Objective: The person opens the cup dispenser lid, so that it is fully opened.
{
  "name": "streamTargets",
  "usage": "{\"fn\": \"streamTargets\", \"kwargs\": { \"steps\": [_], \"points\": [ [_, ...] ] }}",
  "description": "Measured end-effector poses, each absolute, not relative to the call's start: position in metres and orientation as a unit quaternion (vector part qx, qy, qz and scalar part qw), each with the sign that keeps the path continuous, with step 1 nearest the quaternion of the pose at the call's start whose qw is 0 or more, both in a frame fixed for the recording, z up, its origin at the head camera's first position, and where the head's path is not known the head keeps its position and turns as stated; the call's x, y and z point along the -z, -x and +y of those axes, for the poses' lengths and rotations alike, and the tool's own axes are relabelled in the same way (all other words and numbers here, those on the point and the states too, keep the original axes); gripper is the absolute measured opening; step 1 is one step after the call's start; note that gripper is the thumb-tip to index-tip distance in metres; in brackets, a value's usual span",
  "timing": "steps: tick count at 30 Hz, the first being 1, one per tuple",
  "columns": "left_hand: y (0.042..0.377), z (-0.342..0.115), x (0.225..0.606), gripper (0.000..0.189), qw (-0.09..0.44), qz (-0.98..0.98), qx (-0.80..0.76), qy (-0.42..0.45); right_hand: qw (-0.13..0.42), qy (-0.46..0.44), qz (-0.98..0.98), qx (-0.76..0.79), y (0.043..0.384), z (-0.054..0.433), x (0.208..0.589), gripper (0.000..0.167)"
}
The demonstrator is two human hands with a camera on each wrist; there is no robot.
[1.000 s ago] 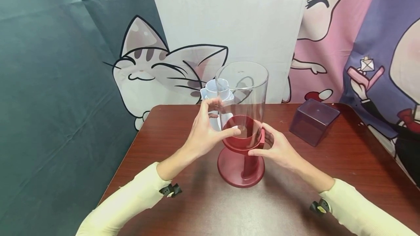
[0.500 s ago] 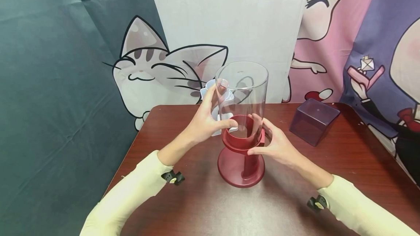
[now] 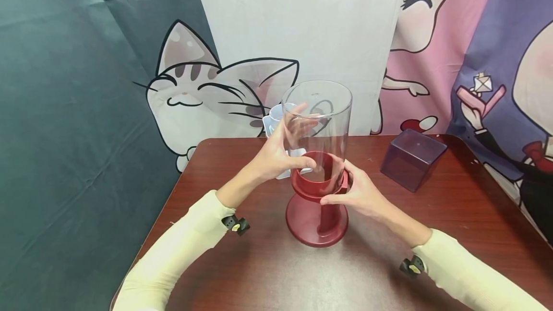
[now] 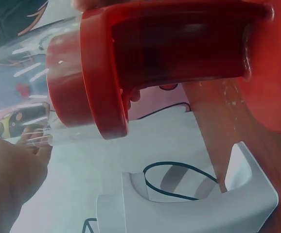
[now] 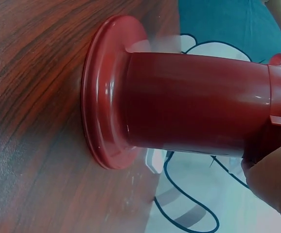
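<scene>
Head view: from above the near side of the table point(image 3: 263, 277), facing forward and down towards the cloth backdrop point(image 3: 345, 23); the farthest off. Left wrist view: close, turned sideways, facing the red stand point(image 4: 179, 48), base point(image 4: 276, 87) at right. Right wrist view: close, low, likewise sideways, base at left. Both wrist views share the column point(image 5: 194, 104).

The place looks like a screened-off recording corner: creased fabric point(image 3: 302, 23) printed with a smiling cartoon cat point(image 3: 186, 92) hangs close behind a wood-grain worktop point(image 3: 367, 272), and a small black wrist device point(image 3: 229, 222) sits by each cuff. Whether it belongs to a home, office or lab cannot be told.
</scene>
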State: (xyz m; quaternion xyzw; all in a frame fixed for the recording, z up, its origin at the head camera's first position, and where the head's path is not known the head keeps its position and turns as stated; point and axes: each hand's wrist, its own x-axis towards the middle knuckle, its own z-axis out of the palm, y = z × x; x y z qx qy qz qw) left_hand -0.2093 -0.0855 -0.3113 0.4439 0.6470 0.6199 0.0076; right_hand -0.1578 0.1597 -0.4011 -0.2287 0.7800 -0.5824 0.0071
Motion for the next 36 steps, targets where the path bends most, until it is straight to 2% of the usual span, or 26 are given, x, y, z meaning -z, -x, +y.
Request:
{"fn": "streamTargets", "kwargs": {
  "steps": [5,13,22,25,32,36],
  "points": [
    [0.2107,-0.0861,0.3125,0.109,0.012,0.630,-0.632,-0.452,0.006,0.228,0.785,0.576,0.1585,0.1594,0.4046,0.093],
    [0.2107,-0.0863,0.3139,0.107,-0.004,0.625,-0.628,-0.463,-0.009,0.231,0.796,0.560,0.1585,0.1599,0.4061,0.087],
    [0.2116,-0.0848,0.3102,0.096,0.014,0.636,-0.643,-0.426,-0.017,0.238,0.792,0.562,0.1597,0.1601,0.4071,0.085],
    [0.2114,-0.0850,0.3102,0.097,0.011,0.639,-0.638,-0.429,-0.020,0.235,0.796,0.558,0.1597,0.1605,0.4074,0.085],
    [0.2091,-0.0860,0.3138,0.104,-0.040,0.654,-0.596,-0.465,-0.025,0.236,0.800,0.551,0.1599,0.1609,0.4087,0.089],
    [0.2108,-0.0856,0.3132,0.101,-0.036,0.645,-0.608,-0.462,-0.024,0.239,0.799,0.552,0.1598,0.1613,0.4084,0.088]
  ]
}}
